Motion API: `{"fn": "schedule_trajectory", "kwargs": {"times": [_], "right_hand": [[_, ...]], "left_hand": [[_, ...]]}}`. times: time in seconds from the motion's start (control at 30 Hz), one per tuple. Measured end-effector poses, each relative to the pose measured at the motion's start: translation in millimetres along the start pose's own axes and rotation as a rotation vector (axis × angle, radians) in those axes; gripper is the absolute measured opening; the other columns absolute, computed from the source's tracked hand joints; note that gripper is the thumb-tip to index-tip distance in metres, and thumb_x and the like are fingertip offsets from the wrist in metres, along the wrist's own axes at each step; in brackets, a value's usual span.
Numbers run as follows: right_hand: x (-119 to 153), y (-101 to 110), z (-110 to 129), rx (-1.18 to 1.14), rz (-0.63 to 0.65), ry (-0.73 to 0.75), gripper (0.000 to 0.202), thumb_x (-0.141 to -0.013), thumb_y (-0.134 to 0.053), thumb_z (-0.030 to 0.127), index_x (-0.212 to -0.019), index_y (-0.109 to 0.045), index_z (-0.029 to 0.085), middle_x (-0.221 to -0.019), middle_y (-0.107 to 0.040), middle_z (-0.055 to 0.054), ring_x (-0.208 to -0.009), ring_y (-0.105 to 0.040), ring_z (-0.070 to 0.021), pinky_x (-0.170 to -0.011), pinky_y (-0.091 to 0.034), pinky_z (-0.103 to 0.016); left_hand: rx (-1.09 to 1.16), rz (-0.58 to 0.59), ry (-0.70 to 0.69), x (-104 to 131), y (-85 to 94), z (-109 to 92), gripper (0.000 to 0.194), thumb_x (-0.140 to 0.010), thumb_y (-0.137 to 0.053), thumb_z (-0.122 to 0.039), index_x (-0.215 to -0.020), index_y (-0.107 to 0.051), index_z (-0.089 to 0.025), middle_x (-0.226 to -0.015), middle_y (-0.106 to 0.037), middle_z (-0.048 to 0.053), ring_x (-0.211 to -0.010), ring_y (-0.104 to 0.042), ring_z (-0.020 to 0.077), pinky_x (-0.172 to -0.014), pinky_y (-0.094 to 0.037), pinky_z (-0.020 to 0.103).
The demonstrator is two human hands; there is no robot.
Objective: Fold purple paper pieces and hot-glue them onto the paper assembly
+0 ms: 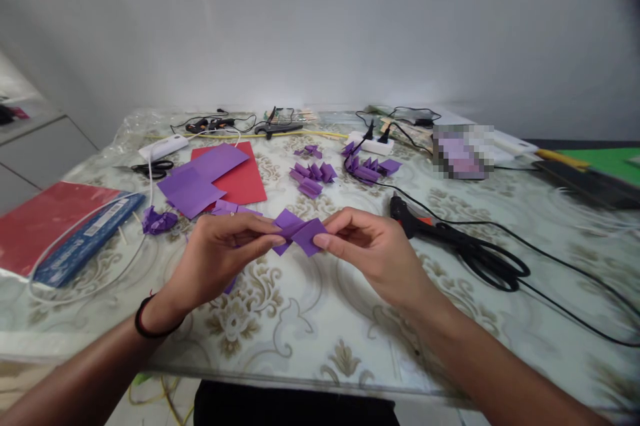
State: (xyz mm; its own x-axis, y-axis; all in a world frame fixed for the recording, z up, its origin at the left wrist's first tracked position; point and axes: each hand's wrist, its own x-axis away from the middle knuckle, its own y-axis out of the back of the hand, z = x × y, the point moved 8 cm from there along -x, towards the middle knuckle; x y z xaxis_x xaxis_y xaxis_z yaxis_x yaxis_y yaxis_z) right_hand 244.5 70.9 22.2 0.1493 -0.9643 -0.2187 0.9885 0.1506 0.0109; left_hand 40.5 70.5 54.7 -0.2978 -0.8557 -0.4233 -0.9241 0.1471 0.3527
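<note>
Between my two hands a small folded purple paper piece is held above the table. My left hand pinches its left side with thumb and fingers, and my right hand pinches its right side. Beyond it lie several rolled purple paper pieces, with another group of folded purple pieces to their right. Purple paper sheets rest over a red sheet on the left. A crumpled purple paper sits left of my left wrist.
A black glue gun with its cord lies to the right. Scissors, a white power strip, pliers and a red-and-blue paper pack are on the patterned tablecloth. A white cable loops at the left.
</note>
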Motion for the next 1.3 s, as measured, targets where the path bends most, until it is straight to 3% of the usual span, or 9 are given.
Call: {"fn": "schedule_trajectory", "kwargs": {"times": [0.27,0.43,0.63,0.77,0.97,1.17,1.23,1.3], "right_hand": [[3.0,-7.6,-1.1,-0.037,0.026,0.011,0.028,-0.085,-0.087,0.038,-0.074,-0.066,0.022,-0.09,-0.079,-0.004,-0.079,-0.072,-0.0172,-0.077,-0.059,-0.031],[4.5,-8.8,1.8,-0.025,0.017,0.047,0.025,-0.086,-0.085,0.034,-0.075,-0.066,0.022,-0.09,-0.079,-0.004,-0.081,-0.073,-0.0178,-0.078,-0.059,-0.032],[4.4,-4.9,7.0,0.026,-0.027,0.11,0.021,-0.086,-0.083,0.028,-0.076,-0.066,0.022,-0.09,-0.079,-0.004,-0.083,-0.074,-0.0182,-0.08,-0.06,-0.033],[4.5,-0.5,10.5,0.026,-0.054,0.144,0.024,-0.084,-0.086,0.032,-0.076,-0.066,0.023,-0.092,-0.08,-0.005,-0.085,-0.075,-0.0203,-0.08,-0.062,-0.035],[3.7,2.5,11.4,0.026,-0.061,0.138,0.027,-0.084,-0.087,0.038,-0.076,-0.067,0.023,-0.088,-0.078,-0.004,-0.078,-0.073,-0.0193,-0.074,-0.061,-0.034],[1.9,4.9,9.2,0.019,-0.075,0.105,0.022,-0.084,-0.087,0.034,-0.076,-0.069,0.022,-0.078,-0.075,-0.001,-0.069,-0.068,-0.0162,-0.066,-0.055,-0.03],[1.5,4.9,9.0,0.025,-0.068,0.099,0.021,-0.085,-0.085,0.031,-0.076,-0.068,0.022,-0.077,-0.075,-0.001,-0.069,-0.067,-0.0159,-0.066,-0.054,-0.029],[1.7,3.7,8.8,0.041,-0.049,0.094,0.02,-0.086,-0.083,0.03,-0.076,-0.067,0.022,-0.078,-0.075,-0.002,-0.07,-0.068,-0.0164,-0.067,-0.054,-0.03]], "left_hand": [[0.049,-0.108,0.01,4.0,2.3,-5.7,0.005,-0.084,-0.086,-0.015,-0.082,-0.084,-0.019,-0.082,-0.085,0.004,-0.069,-0.079,0.0172,-0.059,-0.064,0.023],[0.211,-0.181,0.107,6.1,2.6,3.7,0.022,-0.08,-0.09,-0.016,-0.075,-0.069,-0.017,-0.074,-0.08,0.001,-0.065,-0.078,0.0151,-0.062,-0.064,0.02],[0.384,-0.007,0.271,-1.4,-8.8,19.1,0.035,-0.08,-0.093,-0.024,-0.106,-0.07,-0.018,-0.08,-0.084,0.002,-0.074,-0.084,0.0194,-0.069,-0.069,0.023],[0.322,0.065,0.343,-2.3,-11.2,24.5,0.023,-0.084,-0.09,-0.036,-0.088,-0.08,-0.015,-0.083,-0.085,0.008,-0.076,-0.084,0.0236,-0.074,-0.072,0.03],[0.295,0.034,0.288,-1.6,-7.5,16.7,0.022,-0.085,-0.089,-0.037,-0.078,-0.082,-0.017,-0.077,-0.084,0.007,-0.071,-0.084,0.0232,-0.07,-0.072,0.03],[0.259,0.052,0.203,-1.5,-7.3,12.4,0.019,-0.092,-0.083,-0.032,-0.079,-0.08,-0.018,-0.077,-0.084,0.005,-0.073,-0.082,0.0183,-0.071,-0.068,0.023],[0.289,0.082,0.202,-2.1,-8.2,13.1,0.02,-0.096,-0.079,-0.035,-0.084,-0.077,-0.019,-0.084,-0.083,0.005,-0.079,-0.082,0.018,-0.076,-0.068,0.025],[0.313,0.082,0.201,-3.1,-5.4,12.8,0.017,-0.097,-0.076,-0.037,-0.102,-0.074,-0.022,-0.101,-0.083,0.005,-0.09,-0.081,0.0196,-0.081,-0.069,0.029]]}}
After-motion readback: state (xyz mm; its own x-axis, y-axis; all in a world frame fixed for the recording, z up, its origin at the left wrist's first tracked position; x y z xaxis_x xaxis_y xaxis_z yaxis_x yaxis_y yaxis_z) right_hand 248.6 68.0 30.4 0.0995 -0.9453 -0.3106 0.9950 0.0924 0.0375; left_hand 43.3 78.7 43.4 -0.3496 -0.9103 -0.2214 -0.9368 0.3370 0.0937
